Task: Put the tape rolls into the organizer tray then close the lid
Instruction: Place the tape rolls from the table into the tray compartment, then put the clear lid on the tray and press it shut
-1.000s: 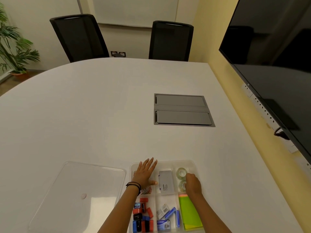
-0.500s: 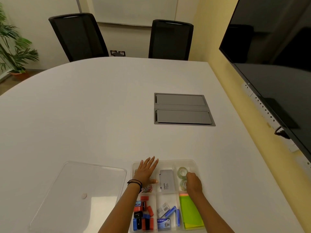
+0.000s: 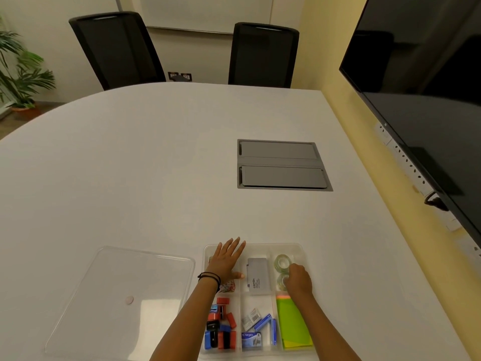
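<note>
A clear organizer tray (image 3: pixel 260 246) with several compartments sits at the table's near edge. Two clear tape rolls lie in its far right compartment: one (image 3: pixel 282 262) fully visible, the nearer one (image 3: pixel 281 279) half covered by my right hand (image 3: pixel 298 282), whose fingers curl on it. My left hand (image 3: pixel 226 261) rests flat with fingers spread on the tray's far left compartment. The clear lid (image 3: pixel 122 298) lies flat on the table to the left of the tray.
The tray also holds a grey box (image 3: pixel 257 276), red, blue and black sharpeners (image 3: pixel 221 327), staple boxes (image 3: pixel 256 328) and green sticky notes (image 3: pixel 292 321). A grey cable hatch (image 3: pixel 281 164) is set in the table. Two black chairs stand beyond; a screen (image 3: pixel 426 100) hangs right.
Both hands stay almost in place on the tray; my right hand has settled slightly lower on the nearer tape roll.
</note>
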Motion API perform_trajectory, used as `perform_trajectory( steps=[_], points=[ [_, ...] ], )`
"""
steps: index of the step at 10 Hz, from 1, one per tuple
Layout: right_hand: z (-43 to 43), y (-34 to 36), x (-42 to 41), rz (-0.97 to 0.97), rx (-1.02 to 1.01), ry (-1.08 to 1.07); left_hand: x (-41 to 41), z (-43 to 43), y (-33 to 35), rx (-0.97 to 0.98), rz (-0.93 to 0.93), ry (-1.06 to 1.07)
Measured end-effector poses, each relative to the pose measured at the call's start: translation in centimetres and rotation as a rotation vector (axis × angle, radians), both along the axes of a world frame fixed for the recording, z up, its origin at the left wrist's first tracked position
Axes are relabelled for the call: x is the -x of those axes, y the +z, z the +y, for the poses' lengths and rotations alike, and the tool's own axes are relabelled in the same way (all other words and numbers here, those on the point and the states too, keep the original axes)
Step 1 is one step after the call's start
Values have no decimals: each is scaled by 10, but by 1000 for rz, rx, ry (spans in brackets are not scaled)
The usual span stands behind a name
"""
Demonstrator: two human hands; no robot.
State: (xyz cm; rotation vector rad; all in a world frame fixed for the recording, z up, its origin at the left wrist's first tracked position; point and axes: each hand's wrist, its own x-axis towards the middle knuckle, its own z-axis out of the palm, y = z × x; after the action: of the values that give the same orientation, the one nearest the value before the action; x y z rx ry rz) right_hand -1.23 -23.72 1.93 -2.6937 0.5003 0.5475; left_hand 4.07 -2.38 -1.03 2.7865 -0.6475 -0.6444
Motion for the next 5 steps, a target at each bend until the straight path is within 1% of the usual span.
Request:
perform_trajectory(
  steps=[1, 2, 3, 4, 5],
  points=[
    [1, 3, -1, 53, 9, -21, 1, 1, -1, 6, 3, -1],
    [4, 10, 1, 51, 32, -26, 0, 1, 3, 10, 5, -5],
    [12, 16, 2, -30, -32, 63, 2, 0, 7, 29, -5, 0],
    [31, 24, 1, -140, -363, 168, 6, 6, 11, 120, -22, 18],
    [59, 32, 2, -160, -549, 253, 14, 24, 15, 252, -102, 106]
  ],
)
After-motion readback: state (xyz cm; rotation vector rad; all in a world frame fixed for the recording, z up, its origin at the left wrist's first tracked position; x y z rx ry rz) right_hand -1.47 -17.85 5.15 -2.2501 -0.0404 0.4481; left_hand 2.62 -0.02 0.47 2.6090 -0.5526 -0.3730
